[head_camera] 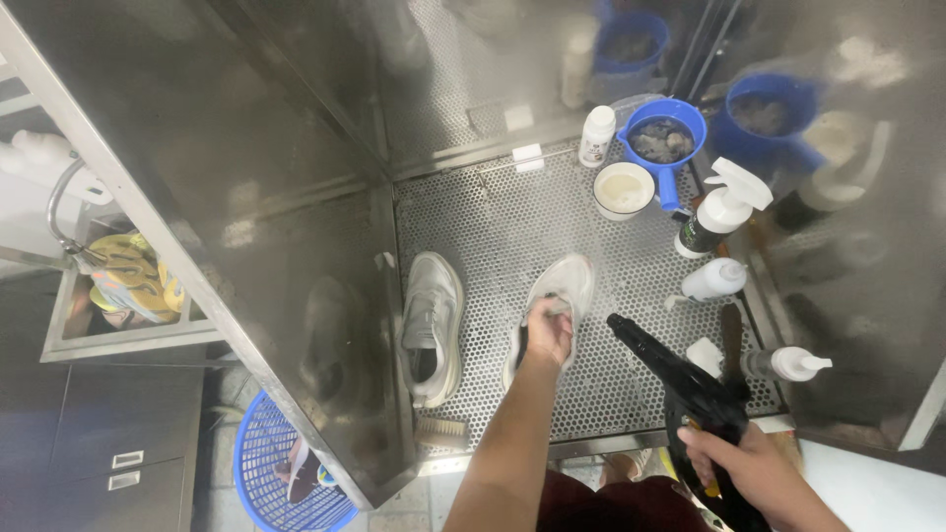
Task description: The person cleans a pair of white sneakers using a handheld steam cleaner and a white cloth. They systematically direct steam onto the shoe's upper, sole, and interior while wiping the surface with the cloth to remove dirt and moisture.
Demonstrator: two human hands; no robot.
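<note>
From the head camera, your left hand (549,333) is clamped on a white sneaker (554,300) lying on the perforated metal floor (512,222), beside a second sneaker (432,325). Your right hand (741,463) is wrapped around a black spray gun (680,379), its nozzle pointing at the held sneaker.

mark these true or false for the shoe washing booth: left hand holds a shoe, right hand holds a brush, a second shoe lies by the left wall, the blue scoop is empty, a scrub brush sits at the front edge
1. The left hand holds a white shoe. True.
2. The right hand holds a brush. False: it grips a black spray gun.
3. A second shoe lies by the left wall. True.
4. The blue scoop is empty. False: it holds dark contents.
5. A scrub brush sits at the front edge of the perforated floor. True.
</note>
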